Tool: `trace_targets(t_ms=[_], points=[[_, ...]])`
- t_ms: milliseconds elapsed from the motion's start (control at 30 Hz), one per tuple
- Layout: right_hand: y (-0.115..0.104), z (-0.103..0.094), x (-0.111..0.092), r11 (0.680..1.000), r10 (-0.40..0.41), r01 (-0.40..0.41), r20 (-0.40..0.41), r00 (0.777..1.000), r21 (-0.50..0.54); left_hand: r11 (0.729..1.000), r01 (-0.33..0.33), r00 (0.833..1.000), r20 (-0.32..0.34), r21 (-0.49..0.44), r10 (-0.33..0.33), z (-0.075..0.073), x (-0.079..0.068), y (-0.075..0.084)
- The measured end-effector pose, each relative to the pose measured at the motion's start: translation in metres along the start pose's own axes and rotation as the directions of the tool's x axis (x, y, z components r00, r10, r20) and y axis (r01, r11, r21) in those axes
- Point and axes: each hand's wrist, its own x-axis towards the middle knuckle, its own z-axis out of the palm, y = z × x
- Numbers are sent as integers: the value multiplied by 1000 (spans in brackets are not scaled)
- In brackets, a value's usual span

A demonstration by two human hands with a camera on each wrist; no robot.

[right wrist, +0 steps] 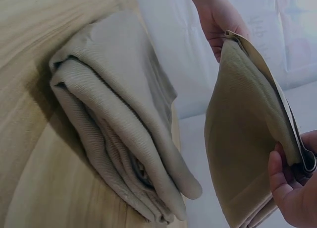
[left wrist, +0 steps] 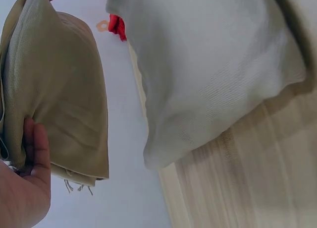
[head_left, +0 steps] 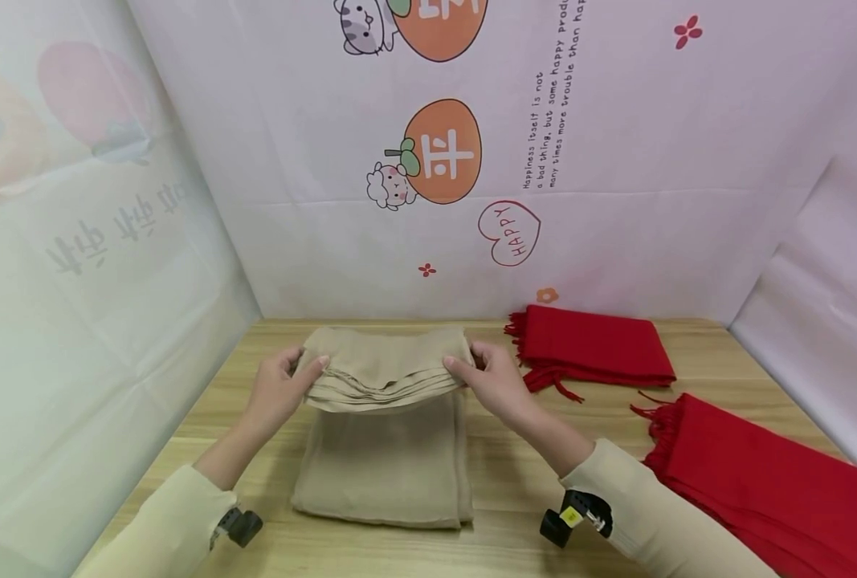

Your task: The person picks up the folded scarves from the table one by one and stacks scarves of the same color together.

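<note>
Left hand (head_left: 282, 384) pinching one end, right hand (head_left: 499, 385) pinching the other, and between them a folded beige cloth (head_left: 385, 353) is up off the wooden table (head_left: 515, 498)! Both thumbs press on top; the other fingers tuck round the ends, and from above most of them are lost from sight. The layered edge faces the person, dipping in the middle. From the left wrist, there's a bit of fringe (left wrist: 78, 187) dangling off its underside, the far side of the cloth cut off by the picture's edge.

Just below, on the near side, a thick beige bundle (head_left: 385, 470) lies on the table, its far edge hidden behind the raised cloth. Whether the two join back there, I honestly can't tell.

Over on the person's right, a folded red scarf (head_left: 590, 345) lies near the printed wall sheet (head_left: 291, 120), tassels towards the hands. Nearer still, a second red scarf (head_left: 768, 482) runs clean out of view, partly covered by the right sleeve (head_left: 659, 514).
</note>
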Motion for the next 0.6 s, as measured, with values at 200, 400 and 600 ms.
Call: trace_targets(t_ms=[200, 400, 600], points=[[3, 1, -8, 1000, 12, -12, -6, 1000, 6, 999, -44, 999, 22, 2, 44, 0, -8, -1], [5, 4, -18, 1000, 24, -24, 3, 1000, 18, 999, -50, 999, 15, 8, 50, 0, -15, -2], [6, 9, -30, 1000, 26, -26, -24, 999, -6, 998, -64, 998, 11, 4, 64, 1, -24, -4]])
